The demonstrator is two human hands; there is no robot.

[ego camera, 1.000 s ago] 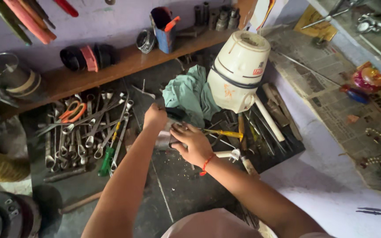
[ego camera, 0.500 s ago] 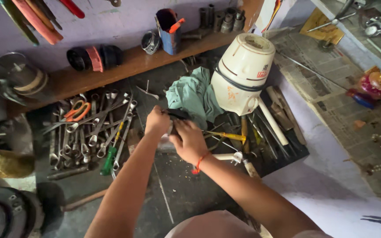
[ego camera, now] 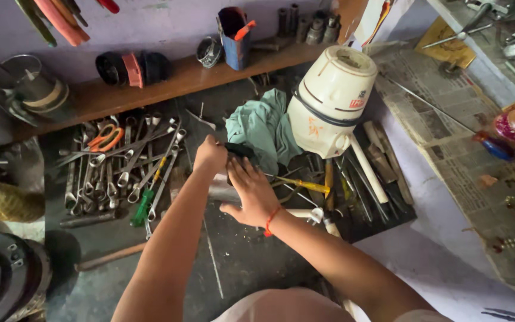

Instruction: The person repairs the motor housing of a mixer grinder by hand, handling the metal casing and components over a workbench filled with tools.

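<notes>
Left hand (ego camera: 210, 156) fingers grip a small black part (ego camera: 238, 150); right hand (ego camera: 253, 194) lies flat, fingers spread. Cream plastic mixer base (ego camera: 331, 101) at two o'clock, untouched.

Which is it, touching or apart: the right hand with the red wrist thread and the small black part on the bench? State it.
Touching. The head view shows the right hand with its fingers laid flat over the small black part, no gap visible; the left hand grips it from the other side.

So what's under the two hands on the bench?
A small dark part shows between the left hand and right hand, beside the green cloth. A grey metal piece pokes out below. The hands cover the rest.
</notes>
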